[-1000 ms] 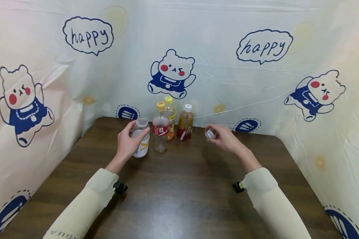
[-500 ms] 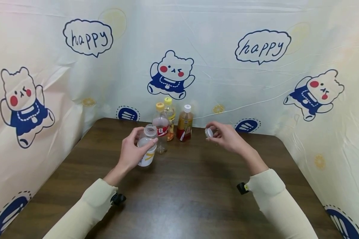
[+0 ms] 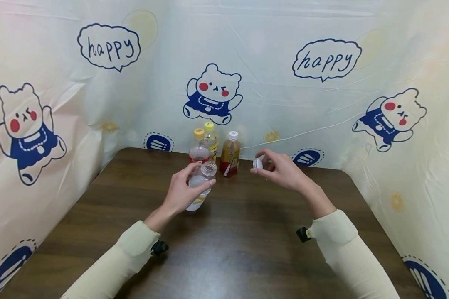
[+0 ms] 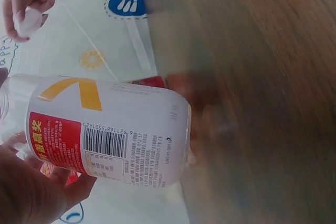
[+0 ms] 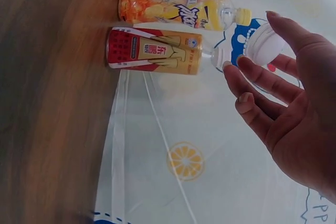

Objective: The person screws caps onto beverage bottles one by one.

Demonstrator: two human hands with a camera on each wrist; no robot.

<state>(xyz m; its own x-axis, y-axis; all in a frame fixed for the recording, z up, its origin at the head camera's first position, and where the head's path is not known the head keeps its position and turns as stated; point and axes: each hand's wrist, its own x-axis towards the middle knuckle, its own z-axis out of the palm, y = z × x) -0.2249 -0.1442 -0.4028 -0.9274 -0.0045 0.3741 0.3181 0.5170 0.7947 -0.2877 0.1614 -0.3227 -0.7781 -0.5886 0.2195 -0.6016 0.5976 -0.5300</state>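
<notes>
My left hand [image 3: 181,189] grips a clear plastic bottle [image 3: 197,181] with a white and yellow label near its neck. The bottle has no cap on its mouth and tilts to the right. In the left wrist view the bottle's label [image 4: 110,129] shows a barcode and a red panel. At the right, my right hand [image 3: 284,172] pinches a white bottle cap [image 3: 257,164] between thumb and fingers, above the table. In the right wrist view the cap [image 5: 264,44] shows at the fingertips. The two hands are apart.
Behind the left hand stand a red-labelled bottle with an orange-yellow cap [image 3: 199,133], a yellow-capped bottle [image 3: 212,143] and a white-capped bottle of brown drink [image 3: 230,155]. The brown wooden table [image 3: 228,249] meets a printed cloth backdrop [image 3: 269,99] along its far edge.
My left hand has carried the bottle rightward and slightly toward me, tilting it more and covering part of the red-labelled bottle. The right hand with the cap has barely shifted.
</notes>
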